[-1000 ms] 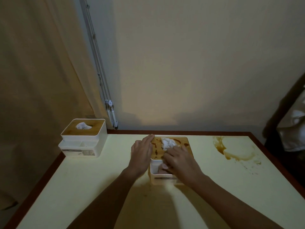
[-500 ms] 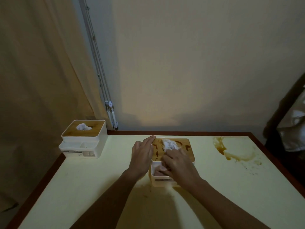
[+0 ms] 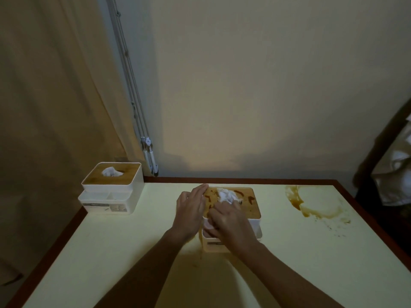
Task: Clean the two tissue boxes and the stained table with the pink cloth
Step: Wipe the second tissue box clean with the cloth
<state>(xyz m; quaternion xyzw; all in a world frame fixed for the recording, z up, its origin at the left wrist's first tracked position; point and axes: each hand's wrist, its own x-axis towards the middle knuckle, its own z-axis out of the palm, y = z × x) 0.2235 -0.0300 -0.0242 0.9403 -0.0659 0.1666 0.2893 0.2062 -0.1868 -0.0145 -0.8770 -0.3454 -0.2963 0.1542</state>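
Though the room is dim, the stained tissue box (image 3: 251, 207) shows at twelve o'clock on the yellow tabletop (image 3: 111, 252): left grip (image 3: 191, 207) flat-fingered against its side, right grip (image 3: 231, 221) seemingly curled round the pink cloth (image 3: 207, 225) in its front tray. Brown spill (image 3: 297, 203) at two o'clock; second tissue box (image 3: 111, 190) at ten, by the curtain (image 3: 44, 96).
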